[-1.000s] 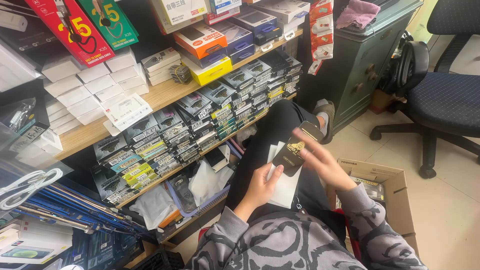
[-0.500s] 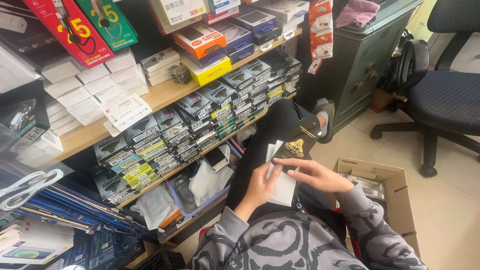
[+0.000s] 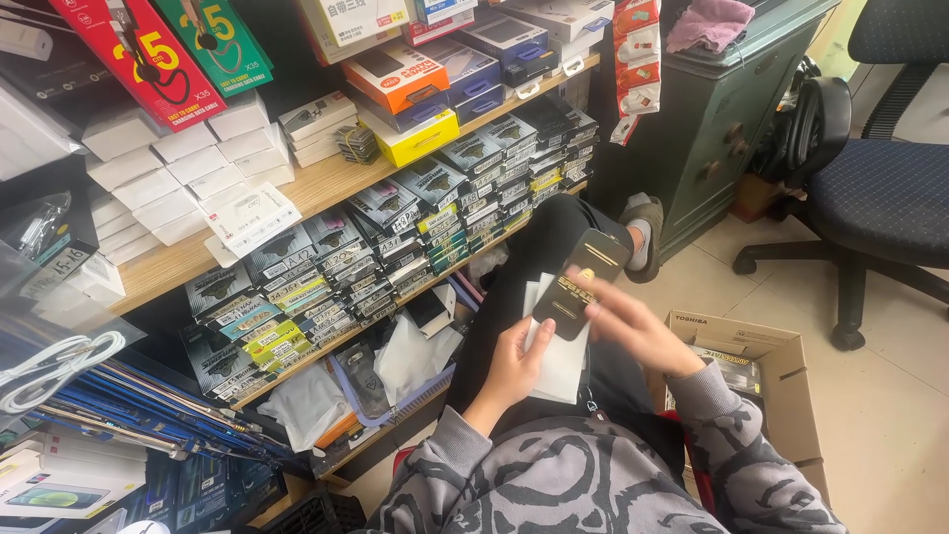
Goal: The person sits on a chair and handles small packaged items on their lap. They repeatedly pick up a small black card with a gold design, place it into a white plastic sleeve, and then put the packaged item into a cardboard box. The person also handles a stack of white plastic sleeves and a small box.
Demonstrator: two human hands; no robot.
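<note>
Resting on white sleeves (image 3: pixel 560 368), a black flat package (image 3: pixel 575 285) was gripped by the right hand (image 3: pixel 633 328) above the lap. It had been tilted flatter than half a second earlier. The sleeves were pinched by the left hand (image 3: pixel 514 368). A cardboard box (image 3: pixel 781 348) stood right of the package.

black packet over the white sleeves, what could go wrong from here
The right hand touches the black packet only with its fingertips, so it could slip toward the open cardboard box or the floor. The left hand holds several white sleeves fanned loosely over the lap; one could slide out. A raised elbow might also knock the crowded packets on the shelf close by on the left.
</note>
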